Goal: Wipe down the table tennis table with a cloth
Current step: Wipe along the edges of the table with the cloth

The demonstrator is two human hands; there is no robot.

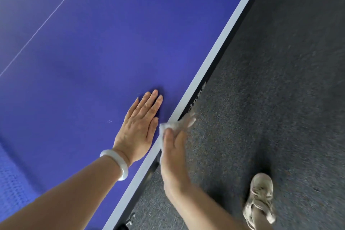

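1. The cloth (169,127), white and crumpled, sits on the near side edge of the table tennis table (112,43), draped over the white border stripe (220,43) and hanging a little down the dark side rail.
2. The right hand (174,153) holds the cloth, its thumb pressed on top. Its fingers reach past the edge and are too blurred to show how they lie.
3. The left hand (139,127) lies flat on the blue top just beside the cloth, palm down, fingers straight and close together, holding nothing.
4. A pale bangle (119,162) circles the left wrist.
5. A thin white centre line (46,18) crosses the top far from the hands.
6. Blue net mesh (13,183) shows at the lower left.
7. Grey carpet (280,80) lies beside the table, with a light-coloured shoe (260,196) on it near the right forearm.
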